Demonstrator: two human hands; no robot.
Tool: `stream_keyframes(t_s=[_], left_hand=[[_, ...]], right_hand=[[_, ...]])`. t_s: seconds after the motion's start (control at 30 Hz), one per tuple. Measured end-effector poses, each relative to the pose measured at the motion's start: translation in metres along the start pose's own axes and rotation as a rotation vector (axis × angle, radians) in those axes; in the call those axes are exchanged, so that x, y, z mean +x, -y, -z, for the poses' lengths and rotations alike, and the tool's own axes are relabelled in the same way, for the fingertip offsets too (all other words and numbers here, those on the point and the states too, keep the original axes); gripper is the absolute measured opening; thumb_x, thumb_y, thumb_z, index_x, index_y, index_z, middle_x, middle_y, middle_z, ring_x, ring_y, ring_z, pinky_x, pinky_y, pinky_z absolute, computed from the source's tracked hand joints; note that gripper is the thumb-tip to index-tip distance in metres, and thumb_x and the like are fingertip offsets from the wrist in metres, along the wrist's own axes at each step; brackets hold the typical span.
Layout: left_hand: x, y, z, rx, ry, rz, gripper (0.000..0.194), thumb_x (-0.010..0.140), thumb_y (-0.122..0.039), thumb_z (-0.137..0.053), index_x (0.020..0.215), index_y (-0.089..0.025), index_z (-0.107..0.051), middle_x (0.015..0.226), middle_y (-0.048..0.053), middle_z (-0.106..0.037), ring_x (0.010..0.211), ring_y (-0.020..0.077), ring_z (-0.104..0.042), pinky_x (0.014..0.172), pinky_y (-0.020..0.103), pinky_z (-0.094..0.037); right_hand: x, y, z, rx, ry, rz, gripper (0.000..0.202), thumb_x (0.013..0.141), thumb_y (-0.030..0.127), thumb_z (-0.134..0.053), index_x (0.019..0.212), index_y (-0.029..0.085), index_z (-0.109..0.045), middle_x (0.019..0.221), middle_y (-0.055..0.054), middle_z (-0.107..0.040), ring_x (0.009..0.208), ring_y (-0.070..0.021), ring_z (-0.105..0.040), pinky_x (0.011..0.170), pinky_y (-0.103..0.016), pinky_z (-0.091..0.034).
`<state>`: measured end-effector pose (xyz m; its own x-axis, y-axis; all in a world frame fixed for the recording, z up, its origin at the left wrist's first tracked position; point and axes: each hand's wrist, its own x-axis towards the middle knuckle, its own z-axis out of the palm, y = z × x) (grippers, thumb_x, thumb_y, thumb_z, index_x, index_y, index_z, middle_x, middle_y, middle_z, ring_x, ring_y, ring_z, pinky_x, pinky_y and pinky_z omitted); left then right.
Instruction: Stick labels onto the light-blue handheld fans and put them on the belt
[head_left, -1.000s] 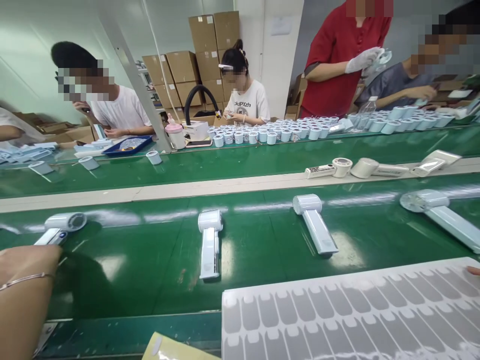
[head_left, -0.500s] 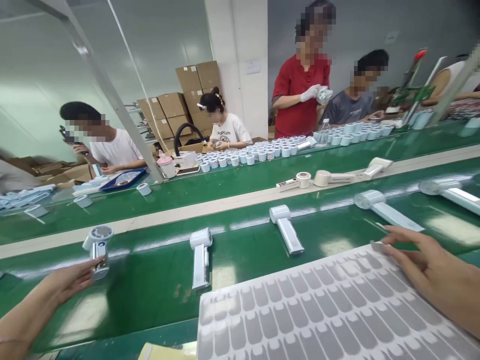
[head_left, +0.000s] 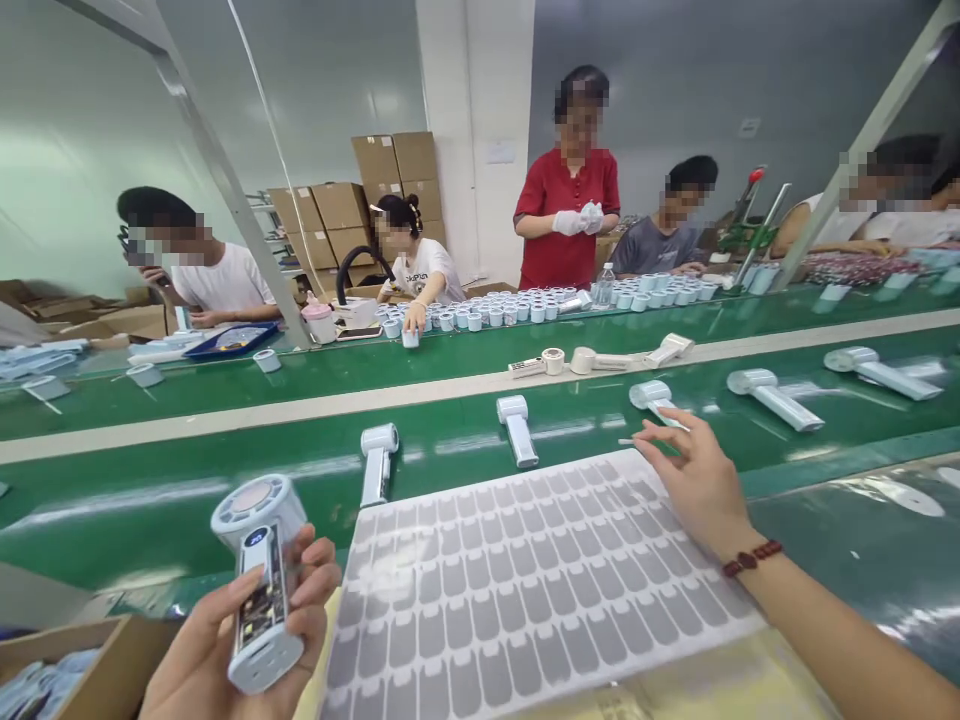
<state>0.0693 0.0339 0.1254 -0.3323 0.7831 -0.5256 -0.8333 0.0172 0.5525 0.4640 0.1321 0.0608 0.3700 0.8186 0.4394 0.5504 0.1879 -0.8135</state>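
Green conveyor belt (head_left: 450,452), pale blue fan (head_left: 259,580), clasped in left hand (head_left: 196,640)

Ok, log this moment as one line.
left hand: gripping pale-blue plastic handheld fan, circuitry exposed; right hand: pinching pale piece by white sheet of grey rounded stickers; green conveyor belt: more fans

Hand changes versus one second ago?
Left hand brought a pale-blue round-headed plastic device from over the green belt toward camera. Right hand, then barely visible, now pinches a pale strip near the white grey-patched sheet. Cream plastic devices stayed put.
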Motion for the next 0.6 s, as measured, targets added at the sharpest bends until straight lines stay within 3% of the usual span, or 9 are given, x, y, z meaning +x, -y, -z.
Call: stream_keyframes(t_s=[0.13,0.23,0.3,0.33,0.47,0.6], left_hand=[[-0.024,0.029,-0.008,-0.134,-0.015,0.105,0.037,0.087,-0.015,-0.048,0.119,-0.009,-0.064,0.081,0.010,-0.060,0.048,0.0101,-0.056,0.037,0.014,-0.049],[-0.040,0.049,-0.015,-0.162,-0.093,0.211,0.029,0.091,-0.021,-0.049,0.113,-0.010,-0.064,0.075,0.007,-0.057,0.046,0.0104,-0.055,0.037,0.014,-0.049],[-0.049,0.063,-0.018,-0.169,-0.126,0.271,0.026,0.093,-0.021,-0.047,0.110,-0.010,-0.063,0.071,0.004,-0.054,0.046,0.0096,-0.054,0.039,0.013,-0.050],[-0.053,0.070,-0.019,-0.148,-0.130,0.284,0.024,0.093,-0.021,-0.046,0.107,-0.011,-0.063,0.070,0.003,-0.053,0.045,0.0093,-0.054,0.041,0.013,-0.051],[-0.068,0.089,-0.019,-0.042,-0.082,0.258,0.013,0.089,-0.009,-0.050,0.086,-0.015,-0.062,0.070,0.002,-0.054,0.047,0.0101,-0.058,0.043,0.015,-0.054],[-0.077,0.095,-0.016,-0.004,-0.059,0.184,0.014,0.087,-0.006,-0.055,0.078,-0.015,-0.061,0.072,0.003,-0.058,0.052,0.0106,-0.062,0.051,0.019,-0.057]], right_hand=[[-0.027,0.050,0.004,0.210,0.213,0.005,0.055,0.077,0.059,-0.070,0.114,0.021,-0.056,0.089,-0.009,-0.073,0.111,-0.0326,-0.069,0.080,-0.041,-0.061],[-0.076,0.103,0.001,0.345,0.452,-0.022,0.044,0.079,0.053,-0.074,0.108,0.022,-0.061,0.074,-0.003,-0.074,0.102,-0.0286,-0.073,0.081,-0.039,-0.062],[-0.111,0.131,-0.005,0.600,0.709,-0.152,0.044,0.076,0.042,-0.082,0.111,0.023,-0.062,0.077,-0.003,-0.076,0.113,-0.0276,-0.069,0.094,-0.043,-0.058],[-0.126,0.141,-0.009,0.687,0.759,-0.193,0.047,0.072,0.038,-0.086,0.110,0.023,-0.063,0.076,-0.002,-0.076,0.115,-0.0274,-0.068,0.099,-0.044,-0.055],[-0.162,0.159,-0.024,0.892,0.758,-0.349,0.059,0.055,0.030,-0.097,0.104,0.021,-0.067,0.069,0.001,-0.074,0.109,-0.0285,-0.071,0.098,-0.042,-0.057],[-0.170,0.160,-0.028,0.888,0.730,-0.368,0.058,0.053,0.024,-0.096,0.104,0.020,-0.069,0.068,0.002,-0.072,0.103,-0.0267,-0.072,0.100,-0.039,-0.056]])
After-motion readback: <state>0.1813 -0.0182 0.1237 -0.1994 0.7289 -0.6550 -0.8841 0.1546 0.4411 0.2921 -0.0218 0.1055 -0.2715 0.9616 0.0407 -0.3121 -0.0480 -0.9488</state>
